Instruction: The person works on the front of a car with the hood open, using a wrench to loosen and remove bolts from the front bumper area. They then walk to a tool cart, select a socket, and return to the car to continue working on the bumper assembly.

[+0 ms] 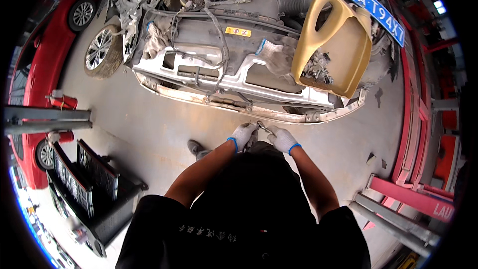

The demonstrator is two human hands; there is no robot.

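Observation:
Both of my hands wear whitish work gloves with blue cuffs and meet in front of my body, just short of the car's exposed front crossbar (219,101). A short, shiny metal tool, shaped like a small ratchet (262,126), spans the gap between them. My left hand (243,136) is closed at its left end, fingers curled. Closed on its right end is my right hand (283,139). What else the fingers may pinch is too small to make out. Neither hand touches the car.
A cut-open gold plastic jug (359,65) with small metal fasteners (317,67) rests on the car's front right. Two spare gloves lie on the front panel (191,32). At left are a detached-looking wheel (101,51), a black tool cart (117,214) and a lift arm (47,119); red lift parts (411,194) stand right.

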